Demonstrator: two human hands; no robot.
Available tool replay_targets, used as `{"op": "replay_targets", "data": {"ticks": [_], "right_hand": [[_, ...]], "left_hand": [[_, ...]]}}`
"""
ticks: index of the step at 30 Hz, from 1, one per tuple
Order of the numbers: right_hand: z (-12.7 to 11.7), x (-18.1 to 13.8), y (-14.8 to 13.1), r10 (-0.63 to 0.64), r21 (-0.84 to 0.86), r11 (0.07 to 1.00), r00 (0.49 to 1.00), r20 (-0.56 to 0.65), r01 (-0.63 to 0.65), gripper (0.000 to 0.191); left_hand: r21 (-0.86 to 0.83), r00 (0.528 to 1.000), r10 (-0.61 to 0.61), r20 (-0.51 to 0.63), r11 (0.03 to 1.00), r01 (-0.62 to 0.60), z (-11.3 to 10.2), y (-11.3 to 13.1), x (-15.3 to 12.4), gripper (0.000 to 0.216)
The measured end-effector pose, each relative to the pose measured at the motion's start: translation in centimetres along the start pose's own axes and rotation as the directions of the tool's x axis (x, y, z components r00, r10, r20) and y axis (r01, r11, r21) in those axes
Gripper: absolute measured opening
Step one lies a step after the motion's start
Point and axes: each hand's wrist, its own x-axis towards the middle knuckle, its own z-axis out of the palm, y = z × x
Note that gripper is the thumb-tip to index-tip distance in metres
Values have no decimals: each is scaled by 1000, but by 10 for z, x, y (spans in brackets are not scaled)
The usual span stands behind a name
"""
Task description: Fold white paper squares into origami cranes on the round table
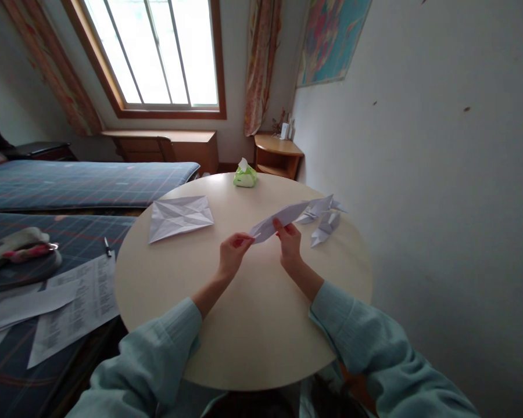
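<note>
No legible text, even on the printed sheet [85, 305]

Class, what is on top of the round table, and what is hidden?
A creased sheet, a green tissue pack and folded paper pieces. The left hand, right hand, sleeves and held paper hide parts of the tabletop; anything beneath them cannot be seen.

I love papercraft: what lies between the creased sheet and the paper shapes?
Head view: a folded paper, held by the left hand and right hand.
</note>
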Motion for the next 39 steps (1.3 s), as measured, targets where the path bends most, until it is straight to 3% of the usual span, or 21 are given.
{"op": "replay_targets", "data": {"ticks": [3,7,10,13,16,19,26,30,33,36,39], "right_hand": [[-4,5,1,-1,10,1000,1000,-31,2,31],[-6,9,2,-1,-60,998,1000,-27,-1,30],[-5,6,2,12,-84,996,1000,26,-10,31],[-2,1,3,76,-99,994,975,208,-56,30],[2,-5,4,138,-149,986,893,427,-81,30],[3,-8,6,150,-198,979,844,515,-54,31],[1,-6,10,254,-245,960,801,543,-139,35],[-1,-4,10,244,-255,960,800,548,-118,38],[-1,-3,11,235,-257,961,806,544,-107,37],[0,-5,10,286,-255,952,786,548,-169,37],[1,-6,9,320,-237,946,764,560,-222,37]], "left_hand": [[-2,999,-47,-26,999,46,-4,-1,3,21],[-6,984,-178,21,984,179,-6,5,5,28],[-53,956,-256,144,963,266,-6,14,5,43],[-37,898,-324,299,936,350,-6,22,4,45],[27,902,-293,316,953,300,-6,23,4,43],[47,920,-257,296,966,254,-6,21,3,40],[-67,943,-264,205,957,282,-8,15,2,39],[-23,913,-319,256,942,335,-10,10,5,37],[52,918,-284,277,958,281,-10,5,8,38],[93,954,-212,212,976,197,-10,-1,10,37],[92,953,-224,204,973,209,-12,-5,11,36]]}}
